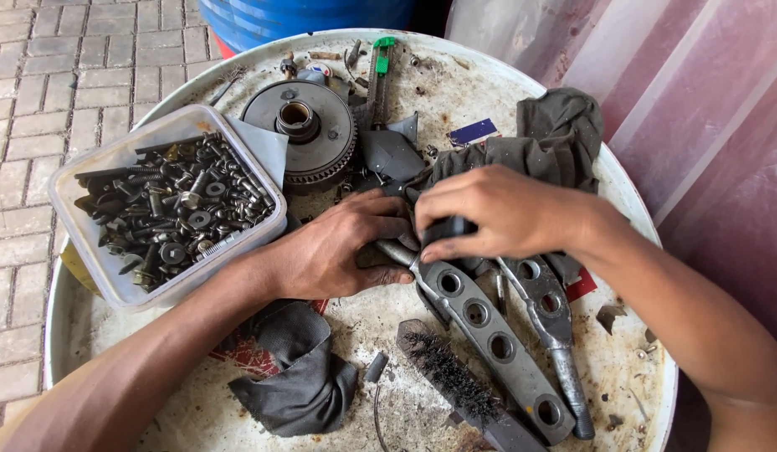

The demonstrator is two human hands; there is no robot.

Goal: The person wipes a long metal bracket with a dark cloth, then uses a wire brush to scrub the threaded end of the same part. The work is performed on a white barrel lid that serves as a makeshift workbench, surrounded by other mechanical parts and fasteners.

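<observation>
Grey metal arm w/ round holes (489, 331) is lying right under both hands, upper end tucked beneath them, rest running away toward the person. Left hand (334, 251) is curling round that upper end, fingers closed on the rod-like tip. Right hand (497, 209) is pressing down just beside it, fingers together, pinching a dark bit of the rag (556, 134) against the metal; can't tell exactly what's under the fingertips. 2nd holed arm (551, 322) is lying just right of the first. Wire brush (451, 381) is sitting below the hands, near the first arm. Beyond left hand: plastic tub of bolts & washers (166, 205). Past both hands: round gear-toothed clutch part (300, 130). All sitting on a dirty white drum top (623, 368).
</observation>
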